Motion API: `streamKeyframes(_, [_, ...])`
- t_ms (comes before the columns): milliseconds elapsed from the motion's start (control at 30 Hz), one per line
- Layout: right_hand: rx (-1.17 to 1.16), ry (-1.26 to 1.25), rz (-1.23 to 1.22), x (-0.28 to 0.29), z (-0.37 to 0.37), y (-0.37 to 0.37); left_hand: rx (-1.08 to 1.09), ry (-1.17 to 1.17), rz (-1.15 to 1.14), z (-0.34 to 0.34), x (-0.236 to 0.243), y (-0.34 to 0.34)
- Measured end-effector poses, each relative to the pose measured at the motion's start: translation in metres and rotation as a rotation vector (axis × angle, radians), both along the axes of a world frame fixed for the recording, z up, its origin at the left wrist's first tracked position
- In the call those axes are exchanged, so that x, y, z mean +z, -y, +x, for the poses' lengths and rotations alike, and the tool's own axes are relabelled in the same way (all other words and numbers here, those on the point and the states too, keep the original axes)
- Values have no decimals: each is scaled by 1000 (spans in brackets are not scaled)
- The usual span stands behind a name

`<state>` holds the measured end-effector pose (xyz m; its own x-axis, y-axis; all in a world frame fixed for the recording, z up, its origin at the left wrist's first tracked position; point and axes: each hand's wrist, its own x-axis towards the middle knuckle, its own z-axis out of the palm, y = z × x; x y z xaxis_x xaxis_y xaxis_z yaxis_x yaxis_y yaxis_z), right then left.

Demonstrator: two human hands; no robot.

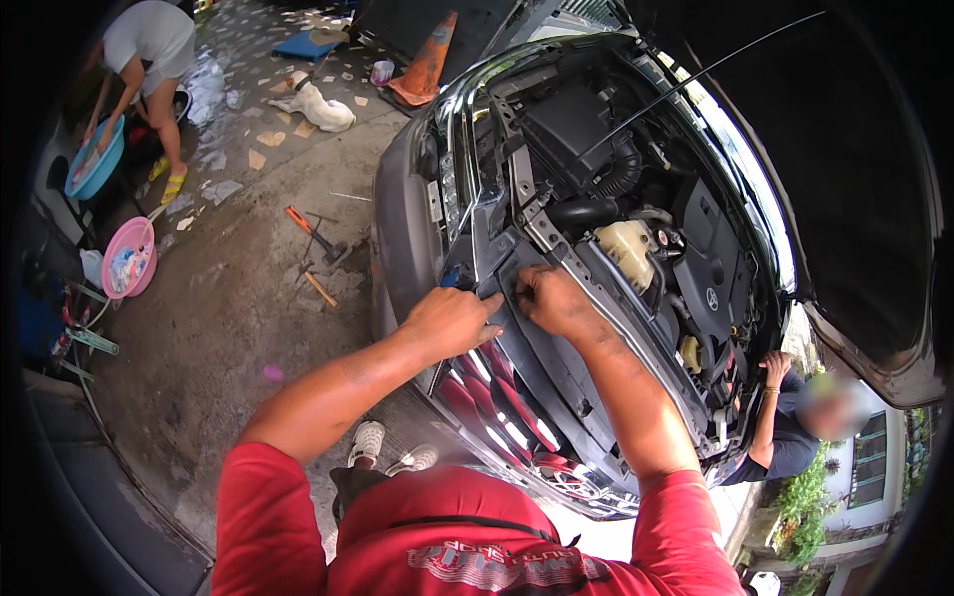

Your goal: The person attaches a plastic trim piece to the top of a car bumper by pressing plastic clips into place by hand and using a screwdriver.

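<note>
I lean over the front of a car with its hood raised. My left hand (452, 320) is closed at the front edge, between the headlight area and the grille (502, 397); whatever its fingers hold is hidden. To its right, my right hand (556, 300) has its fingers bent and pressed together over the black plastic cover (558, 372) behind the grille. I cannot make out anything small in that pinch. A dark blue item (455, 277) shows just beyond my left knuckles. A metal crossbar (596, 283) runs along the cover's engine side.
The open engine bay holds a cream reservoir (626, 250) and a black air box (566, 124). A thin rod (696, 79) props the hood. At the right, another person's hand (775, 368) rests on the car. Hammers (326, 243), a dog (316, 105) and an orange cone (429, 65) are on the ground.
</note>
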<state>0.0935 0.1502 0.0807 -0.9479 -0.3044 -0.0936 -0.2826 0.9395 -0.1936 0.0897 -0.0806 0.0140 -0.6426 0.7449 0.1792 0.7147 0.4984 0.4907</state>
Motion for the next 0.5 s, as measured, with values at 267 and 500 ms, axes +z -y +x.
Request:
streamKeyframes(267, [-131, -17, 225, 5, 10, 36, 20, 43, 16, -4, 3, -1])
streamKeyframes(500, [-211, -7, 162, -3, -2, 31, 49, 36, 125, -3, -8, -2])
